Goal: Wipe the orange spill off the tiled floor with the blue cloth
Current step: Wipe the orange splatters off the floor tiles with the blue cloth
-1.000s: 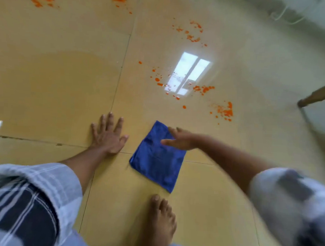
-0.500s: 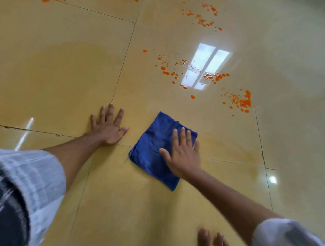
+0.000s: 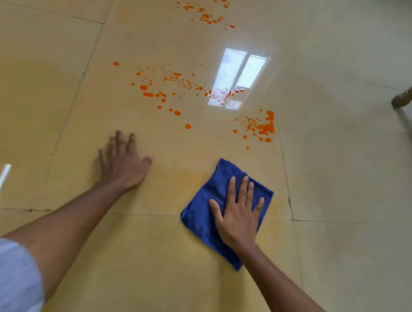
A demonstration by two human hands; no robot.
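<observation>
Orange spill [image 3: 261,127] is lying in scattered drops and splashes across the glossy tiled floor [image 3: 342,175], with one dense patch just beyond the blue cloth [image 3: 204,217], a wider spray of dots further left around the window reflection [image 3: 240,79], and more spots toward the top edge. The blue cloth is lying folded and flat on the floor, short of the nearest drops and not touching them. The right hand [image 3: 238,217] is pressing down on the cloth with its fingers [image 3: 245,189] straight and spread, released rather than grasping. The left hand [image 3: 122,165] is resting flat on the bare floor well to the left of the cloth, its fingers likewise straight and holding nothing.

Compared with half a second ago, the cloth is now sitting further from the left hand, with a wide strip of bare tile showing between them where they were nearly side by side. The right hand is still lying palm-down on the cloth. The toes seen at the bottom edge then are no longer showing, and a wooden furniture leg [image 3: 411,92] is now appearing at the right edge. A pale sleeve [image 3: 5,276] is covering the left upper arm.
</observation>
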